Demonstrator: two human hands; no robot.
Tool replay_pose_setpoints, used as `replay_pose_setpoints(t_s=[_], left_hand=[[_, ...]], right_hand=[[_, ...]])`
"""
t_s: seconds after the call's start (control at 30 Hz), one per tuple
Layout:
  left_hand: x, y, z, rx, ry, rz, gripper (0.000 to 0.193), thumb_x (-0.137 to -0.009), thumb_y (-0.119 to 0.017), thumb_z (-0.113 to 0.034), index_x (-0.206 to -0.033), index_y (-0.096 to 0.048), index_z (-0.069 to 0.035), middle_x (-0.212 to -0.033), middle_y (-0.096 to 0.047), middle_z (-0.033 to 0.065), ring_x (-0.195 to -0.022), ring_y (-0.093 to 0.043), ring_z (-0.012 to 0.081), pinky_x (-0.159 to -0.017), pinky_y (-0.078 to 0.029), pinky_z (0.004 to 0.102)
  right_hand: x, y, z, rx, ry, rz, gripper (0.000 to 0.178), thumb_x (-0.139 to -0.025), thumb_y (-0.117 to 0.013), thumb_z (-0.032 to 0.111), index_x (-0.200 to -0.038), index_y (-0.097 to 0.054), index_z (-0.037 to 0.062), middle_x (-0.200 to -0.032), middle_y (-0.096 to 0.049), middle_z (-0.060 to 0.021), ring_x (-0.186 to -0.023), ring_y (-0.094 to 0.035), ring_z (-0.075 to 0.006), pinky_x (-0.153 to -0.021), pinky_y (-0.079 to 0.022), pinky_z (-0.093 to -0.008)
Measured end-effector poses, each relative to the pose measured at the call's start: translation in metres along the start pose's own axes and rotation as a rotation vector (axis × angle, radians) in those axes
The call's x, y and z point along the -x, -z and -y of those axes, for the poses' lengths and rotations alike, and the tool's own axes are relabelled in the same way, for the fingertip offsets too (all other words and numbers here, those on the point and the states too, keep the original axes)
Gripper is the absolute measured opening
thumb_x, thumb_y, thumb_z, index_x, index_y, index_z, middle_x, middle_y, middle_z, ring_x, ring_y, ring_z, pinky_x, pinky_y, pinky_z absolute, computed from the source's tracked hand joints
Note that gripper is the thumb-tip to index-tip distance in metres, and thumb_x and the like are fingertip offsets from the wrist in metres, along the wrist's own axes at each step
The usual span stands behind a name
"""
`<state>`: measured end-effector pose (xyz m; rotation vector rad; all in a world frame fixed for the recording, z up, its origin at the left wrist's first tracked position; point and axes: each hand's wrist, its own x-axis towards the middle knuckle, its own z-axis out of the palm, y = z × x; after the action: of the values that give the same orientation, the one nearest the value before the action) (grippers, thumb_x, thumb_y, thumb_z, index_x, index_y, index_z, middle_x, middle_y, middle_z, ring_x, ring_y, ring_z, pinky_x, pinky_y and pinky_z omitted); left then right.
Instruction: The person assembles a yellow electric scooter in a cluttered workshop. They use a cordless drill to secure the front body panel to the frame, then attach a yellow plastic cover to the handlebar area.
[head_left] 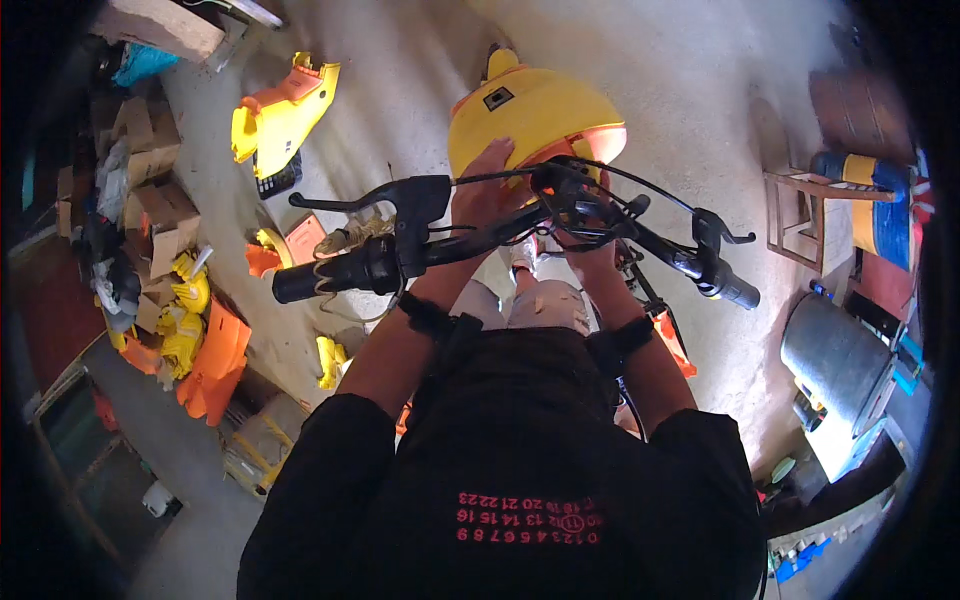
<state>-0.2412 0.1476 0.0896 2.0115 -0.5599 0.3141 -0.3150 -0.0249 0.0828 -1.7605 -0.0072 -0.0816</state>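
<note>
Ahead of the bicycle handlebar (480,238) is a rounded yellow and orange plastic cover (545,105) with a small dark square on top. My left hand (485,188) reaches past the bar and grips the cover's near left side; its fingertips rest on the yellow shell. My right hand (592,245) is beyond the bar, below the cover's right part. Cables and the stem hide most of its fingers, so its grip is unclear. A black brake lever (345,198) sticks out by the left grip, and another brake lever (725,232) is by the right grip.
A yellow and orange plastic part (285,110) lies on the floor at far left, beside a black phone-like device (279,178). Cardboard boxes (165,222) and orange panels (215,362) pile up at left. At right stand a wooden stool (815,215) and a grey drum (835,345).
</note>
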Motion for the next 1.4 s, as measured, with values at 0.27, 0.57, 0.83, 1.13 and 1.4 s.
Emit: replay_pose_setpoints(t_s=[0.27, 0.57, 0.83, 1.13, 1.4], left_hand=[[0.004, 0.001, 0.011, 0.251, 0.267, 0.025, 0.033, -0.078, -0.074, -0.010, -0.109, -0.064, -0.005, -0.115, -0.062, 0.0191, -0.105, -0.061, 0.0371, -0.091, -0.050, 0.0442], [-0.028, 0.017, -0.029, 0.023, 0.099, 0.029, 0.012, -0.078, -0.071, -0.005, -0.088, -0.065, -0.003, -0.105, -0.063, 0.0142, -0.093, -0.063, 0.0317, -0.081, -0.052, 0.0405], [-0.022, 0.019, -0.030, 0.068, 0.127, 0.055, 0.017, -0.077, -0.072, -0.006, -0.092, -0.064, -0.003, -0.109, -0.060, 0.0123, -0.095, -0.063, 0.0295, -0.082, -0.053, 0.0362], [-0.017, 0.021, -0.013, 0.285, 0.107, 0.078, 0.028, -0.075, -0.076, -0.005, -0.102, -0.068, -0.007, -0.106, -0.058, 0.0116, -0.102, -0.059, 0.0278, -0.090, -0.050, 0.0366], [-0.025, 0.035, -0.024, -0.018, 0.160, 0.177, 0.028, -0.068, -0.077, -0.007, -0.095, -0.069, -0.008, -0.093, -0.056, 0.0124, -0.083, -0.058, 0.0303, -0.071, -0.049, 0.0393]], right_hand=[[-0.007, 0.012, 0.001, 0.423, 0.099, 0.010, 0.092, -0.075, -0.082, 0.020, -0.145, -0.023, 0.0038, -0.129, -0.056, -0.0121, -0.115, -0.059, -0.0223, -0.101, -0.047, -0.0347], [-0.009, 0.013, 0.009, 0.407, 0.111, -0.016, 0.077, -0.075, -0.081, 0.023, -0.136, -0.037, 0.0074, -0.120, -0.061, -0.0084, -0.114, -0.059, -0.0199, -0.100, -0.045, -0.0383], [-0.012, 0.043, -0.052, 0.041, -0.178, 0.153, 0.054, -0.081, -0.074, 0.030, -0.126, -0.050, 0.0138, -0.126, -0.058, -0.0067, -0.118, -0.055, -0.0229, -0.106, -0.037, -0.0422], [0.009, 0.072, 0.007, 0.062, -0.546, 0.494, 0.044, -0.081, -0.074, 0.017, -0.120, -0.057, 0.0039, -0.114, -0.065, -0.0063, -0.104, -0.061, -0.0174, -0.091, -0.049, -0.0352], [0.063, 0.106, 0.000, -0.152, -0.789, 0.415, 0.034, -0.082, -0.077, 0.019, -0.108, -0.064, 0.0010, -0.093, -0.067, -0.0012, -0.082, -0.059, -0.0077, -0.073, -0.048, -0.0253]])
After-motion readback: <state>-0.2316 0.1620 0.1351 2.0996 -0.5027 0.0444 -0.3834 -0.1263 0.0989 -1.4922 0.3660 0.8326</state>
